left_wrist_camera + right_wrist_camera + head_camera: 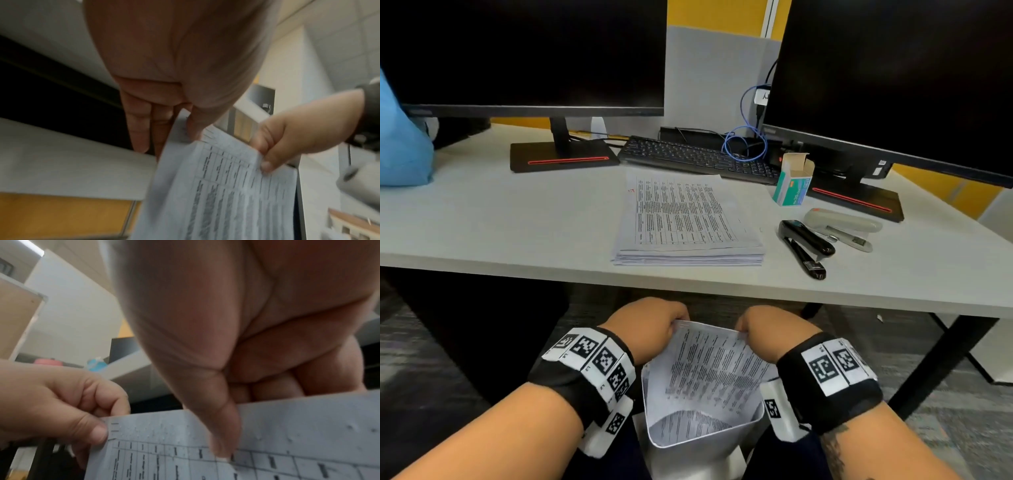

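Head view, L hand (pixel 650 327), R hand (pixel 770 333) each pinch sheets (pixel 709 370) at far corners, long axis toward desk (pixel 482 222)

The left hand (pixel 650 325) and right hand (pixel 767 329), both pinching the printed sheets (pixel 709 370), sit low, just before the front edge of the worktop (pixel 517 222). On top, bare surface lies open left of the paper stack (pixel 688 219), up to the monitor base (pixel 563 157) and blue bag (pixel 400 144). Right of the stack, a narrow gap precedes the black stapler (pixel 806 245), grey stapler (pixel 842 226) and staple box (pixel 792 181). The keyboard (pixel 695 157) closes the back.
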The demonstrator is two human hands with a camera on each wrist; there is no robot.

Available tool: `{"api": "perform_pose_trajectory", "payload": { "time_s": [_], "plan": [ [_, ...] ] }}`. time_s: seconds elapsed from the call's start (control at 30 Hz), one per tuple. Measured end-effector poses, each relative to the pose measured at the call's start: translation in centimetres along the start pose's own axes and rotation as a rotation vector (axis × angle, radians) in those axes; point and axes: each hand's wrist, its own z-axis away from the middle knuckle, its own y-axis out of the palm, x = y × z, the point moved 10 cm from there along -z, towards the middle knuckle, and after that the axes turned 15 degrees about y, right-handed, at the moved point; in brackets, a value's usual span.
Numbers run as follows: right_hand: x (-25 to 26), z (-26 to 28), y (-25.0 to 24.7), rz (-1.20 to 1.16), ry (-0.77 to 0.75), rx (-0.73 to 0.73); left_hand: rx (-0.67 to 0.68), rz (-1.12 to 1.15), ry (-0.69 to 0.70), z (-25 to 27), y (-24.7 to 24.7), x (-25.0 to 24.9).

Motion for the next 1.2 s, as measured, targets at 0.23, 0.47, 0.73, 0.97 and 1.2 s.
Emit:
{"api": "perform_pose_trajectory", "payload": {
  "time_s": [0.23,0.47,0.73,0.97,1.2],
  "plan": [
    [-0.2,-2.7,5.2,0.075,0.059,0.091,0.214,-0.035,-0.117,0.2,6.3,3.7],
    [0.5,-4.3,9.8,0.140,0.033,0.060,0.191,-0.071,-0.157,-0.3,4.6,3.3],
    [0.6,-4.2,9.8,0.055,0.010,0.151,0.059,0.191,0.104,-2.5,-2.4,-5.5],
    [2.7,-0.5,0.1,-0.110,-0.201,0.191,-0.539,0.178,0.089,-1.2,-12.8,-5.4],
    [4.3,4.1,-7.3,-0.459,-0.323,0.213,-0.385,-0.097,-0.117,-1.9,-12.9,0.1]
  ]
}}
